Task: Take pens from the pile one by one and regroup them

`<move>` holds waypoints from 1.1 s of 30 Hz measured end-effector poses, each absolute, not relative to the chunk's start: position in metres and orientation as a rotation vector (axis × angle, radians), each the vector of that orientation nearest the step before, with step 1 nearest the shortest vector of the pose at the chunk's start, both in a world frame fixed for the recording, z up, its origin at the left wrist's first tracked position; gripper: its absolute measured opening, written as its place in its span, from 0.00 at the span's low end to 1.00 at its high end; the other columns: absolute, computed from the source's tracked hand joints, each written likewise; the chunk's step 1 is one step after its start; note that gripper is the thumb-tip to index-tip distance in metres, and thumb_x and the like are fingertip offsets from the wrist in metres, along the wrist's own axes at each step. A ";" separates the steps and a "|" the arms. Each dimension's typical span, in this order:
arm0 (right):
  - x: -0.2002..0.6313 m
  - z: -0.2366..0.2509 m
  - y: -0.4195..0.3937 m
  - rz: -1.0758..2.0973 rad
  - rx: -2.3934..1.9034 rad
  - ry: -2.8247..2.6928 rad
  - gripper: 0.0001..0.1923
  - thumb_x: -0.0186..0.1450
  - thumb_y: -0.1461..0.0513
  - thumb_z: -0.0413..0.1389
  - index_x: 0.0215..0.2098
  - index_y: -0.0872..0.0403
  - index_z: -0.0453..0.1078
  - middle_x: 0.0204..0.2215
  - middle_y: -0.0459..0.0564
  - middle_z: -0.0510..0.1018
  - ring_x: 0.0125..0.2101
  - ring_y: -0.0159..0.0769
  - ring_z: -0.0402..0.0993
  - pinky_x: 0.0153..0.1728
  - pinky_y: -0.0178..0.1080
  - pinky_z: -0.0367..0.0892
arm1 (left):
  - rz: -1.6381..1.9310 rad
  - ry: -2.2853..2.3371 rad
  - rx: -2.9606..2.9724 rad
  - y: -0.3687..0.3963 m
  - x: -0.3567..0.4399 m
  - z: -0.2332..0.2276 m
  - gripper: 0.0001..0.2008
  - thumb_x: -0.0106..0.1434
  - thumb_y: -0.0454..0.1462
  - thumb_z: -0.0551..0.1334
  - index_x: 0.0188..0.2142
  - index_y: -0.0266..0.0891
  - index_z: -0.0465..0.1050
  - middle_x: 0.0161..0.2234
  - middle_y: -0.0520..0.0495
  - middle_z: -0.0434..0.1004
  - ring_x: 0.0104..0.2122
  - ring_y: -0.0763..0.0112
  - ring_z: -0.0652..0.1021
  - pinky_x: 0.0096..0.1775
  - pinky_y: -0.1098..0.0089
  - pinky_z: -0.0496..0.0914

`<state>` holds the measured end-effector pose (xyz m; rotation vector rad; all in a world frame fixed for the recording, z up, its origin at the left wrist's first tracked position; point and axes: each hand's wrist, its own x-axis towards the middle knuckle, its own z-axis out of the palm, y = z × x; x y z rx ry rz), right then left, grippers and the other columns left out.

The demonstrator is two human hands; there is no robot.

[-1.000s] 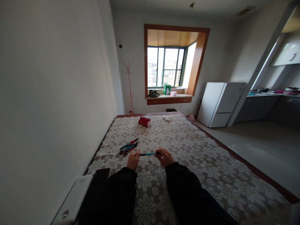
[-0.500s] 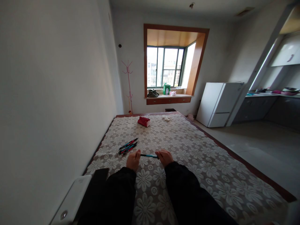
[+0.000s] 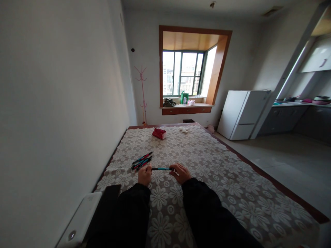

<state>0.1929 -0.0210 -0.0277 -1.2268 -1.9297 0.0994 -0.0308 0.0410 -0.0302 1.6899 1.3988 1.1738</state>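
Observation:
A slim pen (image 3: pixel 160 169) with a blue-green barrel and dark ends stretches level between my two hands, just above the flowered tablecloth (image 3: pixel 160 198). My left hand (image 3: pixel 145 175) is closed around its left end. At the other end, the fingers of my right hand (image 3: pixel 180 173) pinch the pen's dark tip, and they hide part of it. Beyond my left hand lies a small pile of pens (image 3: pixel 141 161), with red, blue-green and black parts, on the cloth.
A red tissue pack (image 3: pixel 159 133) and some crumpled white tissue (image 3: pixel 183 130) lie farther back on the table. At the lower left is a white device (image 3: pixel 80 220) beside a black panel. The wall (image 3: pixel 64 103) borders the table's left side.
My left hand has shifted slightly left, and more of the pen's dark left part shows. The fingers of my right hand have loosened and re-set at the right end.

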 end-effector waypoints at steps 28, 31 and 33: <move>0.302 -0.041 -0.007 -0.025 -2.145 -1.242 0.09 0.62 0.60 0.52 0.36 0.51 0.73 0.30 0.52 0.78 0.32 0.40 0.72 0.30 0.36 0.58 | 1.060 1.758 2.330 0.040 -0.053 -0.017 0.17 0.58 0.36 0.58 0.48 0.39 0.70 0.48 0.40 0.73 0.50 0.54 0.68 0.50 0.58 0.61; 0.310 -0.039 -0.009 -0.088 -2.303 -1.175 0.12 0.61 0.59 0.55 0.43 0.50 0.73 0.41 0.52 0.75 0.42 0.43 0.69 0.37 0.39 0.59 | 0.899 1.888 2.323 0.038 -0.053 -0.016 0.18 0.58 0.36 0.58 0.49 0.40 0.70 0.49 0.40 0.72 0.50 0.54 0.68 0.50 0.56 0.61; 0.307 -0.036 -0.011 -0.091 -2.377 -1.176 0.13 0.61 0.59 0.55 0.44 0.48 0.72 0.43 0.52 0.73 0.45 0.43 0.67 0.40 0.40 0.59 | 0.791 1.938 2.306 0.038 -0.053 -0.015 0.19 0.58 0.36 0.58 0.50 0.41 0.70 0.50 0.41 0.72 0.50 0.54 0.68 0.50 0.55 0.60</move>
